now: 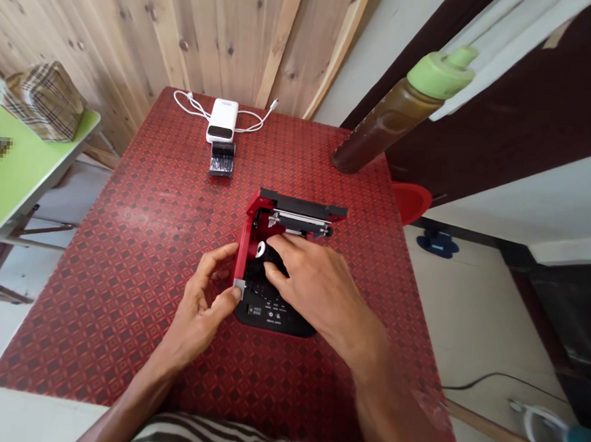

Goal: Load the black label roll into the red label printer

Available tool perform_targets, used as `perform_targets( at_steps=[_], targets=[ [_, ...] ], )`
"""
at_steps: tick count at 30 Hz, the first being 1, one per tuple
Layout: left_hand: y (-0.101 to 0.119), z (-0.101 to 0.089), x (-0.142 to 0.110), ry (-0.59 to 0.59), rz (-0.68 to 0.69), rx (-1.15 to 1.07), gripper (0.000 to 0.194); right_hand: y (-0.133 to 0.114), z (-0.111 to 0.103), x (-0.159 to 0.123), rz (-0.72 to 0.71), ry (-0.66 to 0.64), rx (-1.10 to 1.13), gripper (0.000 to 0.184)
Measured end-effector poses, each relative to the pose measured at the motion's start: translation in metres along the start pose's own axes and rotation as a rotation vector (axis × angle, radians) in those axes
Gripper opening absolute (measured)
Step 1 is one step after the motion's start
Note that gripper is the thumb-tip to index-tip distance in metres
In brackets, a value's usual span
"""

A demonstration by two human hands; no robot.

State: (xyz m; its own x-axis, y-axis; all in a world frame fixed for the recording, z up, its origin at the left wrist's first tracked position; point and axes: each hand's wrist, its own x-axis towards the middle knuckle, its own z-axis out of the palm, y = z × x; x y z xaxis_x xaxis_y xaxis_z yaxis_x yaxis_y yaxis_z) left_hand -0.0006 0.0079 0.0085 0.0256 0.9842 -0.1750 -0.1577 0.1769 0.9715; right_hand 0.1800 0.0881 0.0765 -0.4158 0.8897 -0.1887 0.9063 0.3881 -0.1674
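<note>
A red-and-black printer-like machine point(279, 323) sits on the table with its lid point(304, 205) raised at the back. My left hand point(205, 302) grips its left side, the thumb on a grey corner piece and the other fingers along the red wall. Inside the open bay is a black roll point(276, 260) with a white core end. Fingers and thumb of my right hand point(316, 282) close round this roll from the right. The right hand hides the roll's far end and much of the bay.
On the red patterned table point(139, 238), a white power bank point(223, 120) with a white cable lies at the back, a small black object point(222, 159) touching it. A tall brown bottle point(381, 126) with a green cap stands back right. A plaid bag point(47, 99) rests on a green table.
</note>
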Motion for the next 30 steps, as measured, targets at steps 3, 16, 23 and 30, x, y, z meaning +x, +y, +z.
perform_targets(
  at_steps=[3, 16, 23, 30],
  targets=[
    [0.001, 0.001, 0.0, 0.004, 0.001, -0.018, 0.051, 0.004, 0.008, -0.021, -0.052, 0.285, 0.123, 0.012],
    [-0.013, -0.005, 0.002, 0.03, 0.032, 0.02, 0.054, 0.053, 0.093, -0.122, 0.743, 0.952, 0.713, 0.041],
    [-0.016, -0.007, 0.003, 0.035, 0.062, 0.038, 0.054, 0.008, 0.13, -0.121, 0.464, 0.61, 0.897, 0.018],
    [-0.019, -0.007, 0.005, 0.035, 0.048, 0.03, 0.057, 0.023, 0.125, -0.129, 0.328, 0.521, 0.92, 0.037]
  ],
)
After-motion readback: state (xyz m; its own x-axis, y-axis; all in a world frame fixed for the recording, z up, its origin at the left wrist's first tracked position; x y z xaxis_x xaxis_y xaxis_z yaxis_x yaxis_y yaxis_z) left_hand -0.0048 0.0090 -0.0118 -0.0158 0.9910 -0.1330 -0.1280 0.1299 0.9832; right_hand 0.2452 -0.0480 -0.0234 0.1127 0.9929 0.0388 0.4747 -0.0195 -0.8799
